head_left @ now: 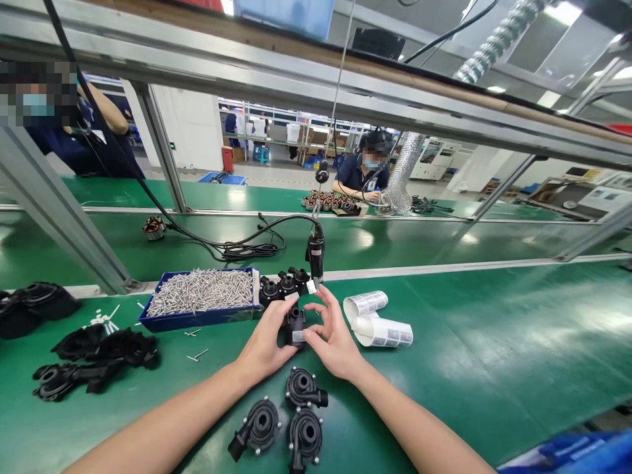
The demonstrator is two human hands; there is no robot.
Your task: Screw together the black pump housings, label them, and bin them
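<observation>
My left hand (269,336) is wrapped round a black pump part (295,319) above the green bench. A small pale label (298,336) shows on the side of that part. The thumb of my right hand (332,332) touches the label's edge, while its other fingers are raised and apart. A small white sticker (311,286) is at my right fingertips. Nearer to me lie several black pump housings, one of them (307,432) between my forearms. To the right of my right hand rest rolls of printed labels (382,329).
A blue tray (197,321) of screws stands left of my hands. Behind them hangs a black electric screwdriver (316,253). Black plastic parts (128,347) lie at left. Metal frame posts (160,145) and two people are across the bench.
</observation>
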